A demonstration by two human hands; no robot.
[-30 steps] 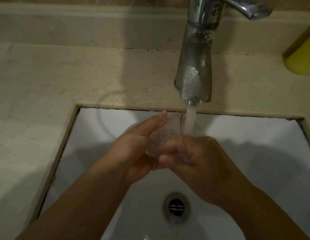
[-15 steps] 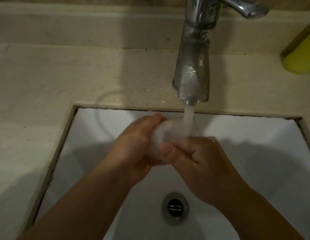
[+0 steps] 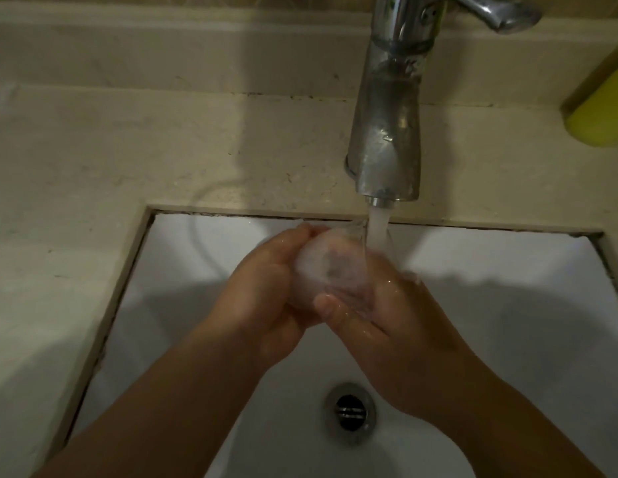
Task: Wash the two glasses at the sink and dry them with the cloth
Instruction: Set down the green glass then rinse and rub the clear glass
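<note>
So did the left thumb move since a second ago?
Yes. The left hand had its thumb pointing up toward the tap; now it curls down over the glass.

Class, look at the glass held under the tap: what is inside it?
Inside the glass there is white foamy water, fed by the stream from the tap. Both hands, left and right, cover its lower part, so the bottom is hidden.

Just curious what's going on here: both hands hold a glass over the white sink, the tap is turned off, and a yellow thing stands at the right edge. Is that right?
Not quite: the tap is running. The head view shows a stream of water falling from its spout onto the glass. The rest holds: the left hand and right hand both hold the glass over the white sink, and the yellow thing stands at the right edge.
</note>
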